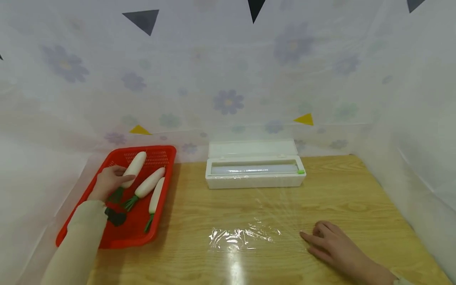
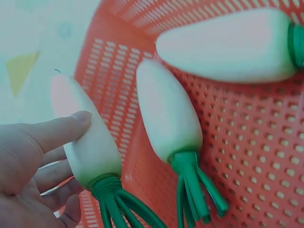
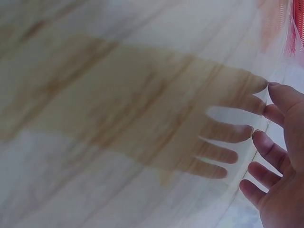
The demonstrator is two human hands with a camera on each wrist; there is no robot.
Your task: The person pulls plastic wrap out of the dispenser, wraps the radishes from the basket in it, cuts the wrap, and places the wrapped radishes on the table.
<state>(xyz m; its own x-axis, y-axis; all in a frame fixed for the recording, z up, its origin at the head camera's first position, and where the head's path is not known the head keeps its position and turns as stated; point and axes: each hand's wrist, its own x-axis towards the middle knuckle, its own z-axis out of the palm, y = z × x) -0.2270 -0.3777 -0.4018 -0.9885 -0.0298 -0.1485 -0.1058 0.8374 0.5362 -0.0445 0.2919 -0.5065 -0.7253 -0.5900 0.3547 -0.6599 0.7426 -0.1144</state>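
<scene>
My left hand (image 1: 109, 180) grips a white radish (image 1: 137, 164) with green stems, over the red basket (image 1: 154, 234). In the left wrist view, the thumb lies across the radish (image 2: 92, 147) and the fingers are behind it. Two more white radishes lie in the basket, one in the middle (image 1: 151, 183) and one along the right wall (image 1: 156, 196). My right hand (image 1: 336, 249) rests at the right edge of a sheet of clear plastic wrap (image 1: 233, 237), fingertips touching the tabletop there. Its fingers (image 3: 270, 149) are spread and loosely bent.
A white plastic-wrap box (image 1: 254, 182) stands at the back of the wooden table (image 1: 356, 198), lid (image 1: 253, 149) raised, roll (image 1: 253, 169) inside. A green slider (image 1: 301, 171) sits at its right end. Flowered white sheeting (image 1: 228, 71) encloses the back and sides.
</scene>
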